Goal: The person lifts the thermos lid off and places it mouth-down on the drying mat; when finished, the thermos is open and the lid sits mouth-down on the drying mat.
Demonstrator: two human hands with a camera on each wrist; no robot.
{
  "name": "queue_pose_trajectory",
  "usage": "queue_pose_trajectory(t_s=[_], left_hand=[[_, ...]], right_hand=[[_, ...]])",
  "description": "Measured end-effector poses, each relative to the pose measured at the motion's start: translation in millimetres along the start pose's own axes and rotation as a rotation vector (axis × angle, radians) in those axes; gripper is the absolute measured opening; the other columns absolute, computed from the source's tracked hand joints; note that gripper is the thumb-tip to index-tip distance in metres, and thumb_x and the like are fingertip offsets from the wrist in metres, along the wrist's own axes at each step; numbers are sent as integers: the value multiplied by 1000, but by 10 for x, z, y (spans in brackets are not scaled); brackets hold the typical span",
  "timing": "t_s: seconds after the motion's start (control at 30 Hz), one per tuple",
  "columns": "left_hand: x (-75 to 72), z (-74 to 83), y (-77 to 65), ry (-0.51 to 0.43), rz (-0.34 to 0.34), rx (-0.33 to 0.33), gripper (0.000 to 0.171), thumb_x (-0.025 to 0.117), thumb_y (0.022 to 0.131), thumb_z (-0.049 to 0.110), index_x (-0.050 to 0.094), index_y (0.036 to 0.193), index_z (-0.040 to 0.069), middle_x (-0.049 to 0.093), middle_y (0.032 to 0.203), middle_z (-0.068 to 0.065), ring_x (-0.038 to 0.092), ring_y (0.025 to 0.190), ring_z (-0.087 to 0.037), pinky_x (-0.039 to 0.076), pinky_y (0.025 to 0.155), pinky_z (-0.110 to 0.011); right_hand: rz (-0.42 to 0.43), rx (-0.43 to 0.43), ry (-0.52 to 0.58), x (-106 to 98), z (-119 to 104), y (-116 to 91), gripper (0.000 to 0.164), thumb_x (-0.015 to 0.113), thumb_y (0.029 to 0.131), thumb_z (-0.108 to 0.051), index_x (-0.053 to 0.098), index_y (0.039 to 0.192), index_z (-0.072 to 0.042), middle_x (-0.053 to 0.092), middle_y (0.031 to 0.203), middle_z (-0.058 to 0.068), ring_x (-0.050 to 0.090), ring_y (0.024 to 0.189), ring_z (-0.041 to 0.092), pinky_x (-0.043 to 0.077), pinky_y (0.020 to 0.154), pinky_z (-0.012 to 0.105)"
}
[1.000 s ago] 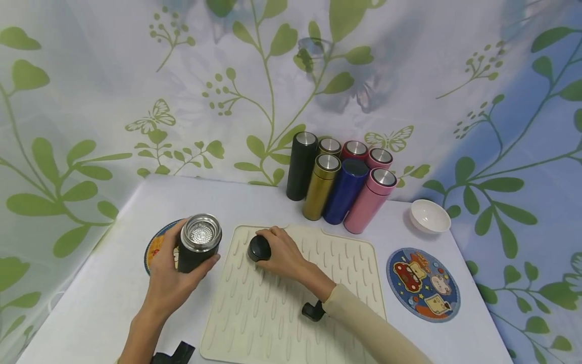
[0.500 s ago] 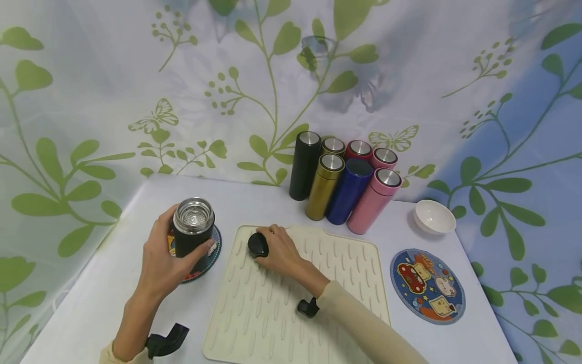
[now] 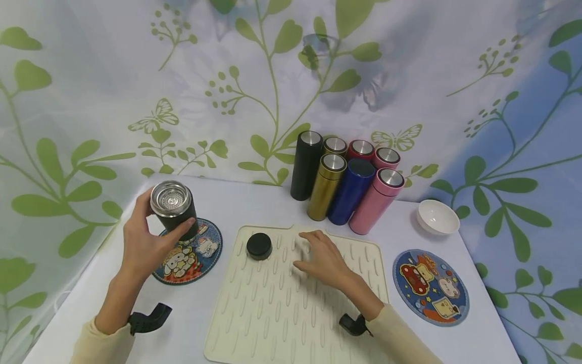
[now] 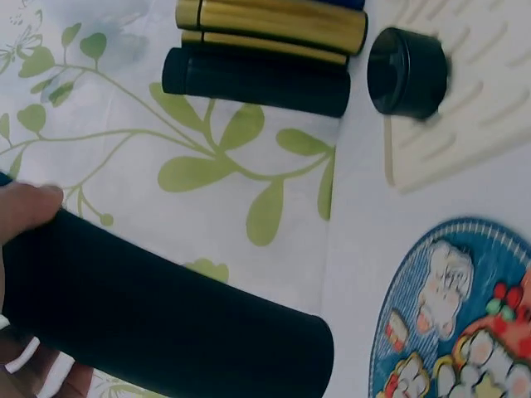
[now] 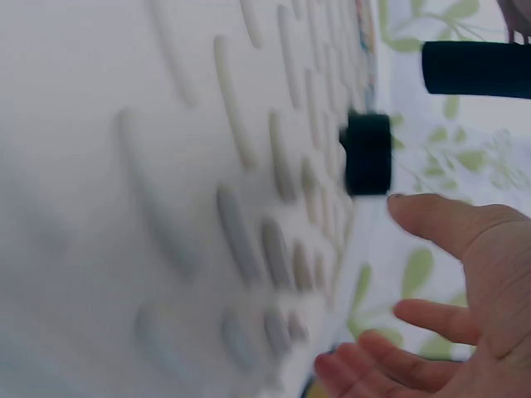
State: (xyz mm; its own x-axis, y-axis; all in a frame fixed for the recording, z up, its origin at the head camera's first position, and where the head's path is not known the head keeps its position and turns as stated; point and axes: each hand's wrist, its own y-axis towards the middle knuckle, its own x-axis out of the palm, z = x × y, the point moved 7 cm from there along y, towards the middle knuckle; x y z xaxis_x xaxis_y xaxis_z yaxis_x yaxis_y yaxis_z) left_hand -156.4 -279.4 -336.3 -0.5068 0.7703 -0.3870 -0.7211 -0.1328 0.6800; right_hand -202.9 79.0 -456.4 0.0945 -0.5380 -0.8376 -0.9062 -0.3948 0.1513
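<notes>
While the left hand (image 3: pixel 143 247) grasps one black bottle (image 4: pixel 166 307), thumb on the near side, the right hand (image 3: pixel 325 260) is empty, thumb and fingers spread apart above the mat (image 3: pixel 259 313). Bottle: uncapped, steel-rimmed, perforated strainer in its mouth, slightly tilted; whether its base touches anything cannot be told. Cap (image 3: pixel 259 246): black, round, on the mat, just left of the right hand, not touching it. Coaster (image 3: pixel 191 258): round, patterned, just right of the left hand. Bottles (image 3: pixel 352 189): seven, assorted colours, upright, beyond the right hand. Second coaster (image 3: pixel 431 287) and white bowl (image 3: pixel 438 218): to that hand's right, the bowl farther off.
</notes>
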Motion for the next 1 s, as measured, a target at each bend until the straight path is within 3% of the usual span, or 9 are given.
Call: queue_pose_trajectory(t_s=[0.27, 0.47, 0.67, 0.83, 1.0], left_hand=[[-74, -342, 242, 28, 7, -194, 80, 85, 74, 1, 49, 144, 13, 57, 133, -2, 51, 113, -2, 43, 97, -19], [-87, -620, 423, 77, 11, -248, 78, 85, 76, 6, 49, 144, 16, 57, 134, -4, 55, 117, -13, 47, 101, -31], [-43, -881, 620, 94, 22, -274, 76, 85, 77, 7, 48, 144, 10, 56, 135, -8, 55, 122, -26, 46, 102, -47], [-39, -1060, 720, 72, 35, -327, 73, 83, 80, 10, 47, 143, 11, 56, 136, -10, 54, 123, -26, 44, 104, -47], [-38, -1242, 783, 91, 33, -406, 75, 82, 82, 17, 43, 147, 12, 53, 140, -11, 51, 127, -26, 42, 106, -45]], right_hand=[[90, 39, -63, -396, 224, -505, 55, 85, 79, -26, 66, 126, -5, 63, 120, 9, 60, 113, 30, 49, 92, 52], [103, 48, -168, -395, 325, -917, 54, 88, 75, -27, 69, 121, -6, 63, 112, 7, 60, 103, 27, 52, 83, 46], [103, 84, -267, -405, 379, -1278, 52, 88, 74, -26, 70, 118, -8, 61, 109, 5, 58, 100, 25, 52, 78, 43], [98, 67, -310, -377, 379, -1468, 48, 88, 73, -23, 71, 116, -9, 62, 108, 4, 58, 98, 24, 52, 79, 43], [128, -16, -343, -308, 368, -1562, 44, 88, 68, -17, 72, 108, -9, 63, 106, 4, 58, 94, 22, 53, 77, 41]])
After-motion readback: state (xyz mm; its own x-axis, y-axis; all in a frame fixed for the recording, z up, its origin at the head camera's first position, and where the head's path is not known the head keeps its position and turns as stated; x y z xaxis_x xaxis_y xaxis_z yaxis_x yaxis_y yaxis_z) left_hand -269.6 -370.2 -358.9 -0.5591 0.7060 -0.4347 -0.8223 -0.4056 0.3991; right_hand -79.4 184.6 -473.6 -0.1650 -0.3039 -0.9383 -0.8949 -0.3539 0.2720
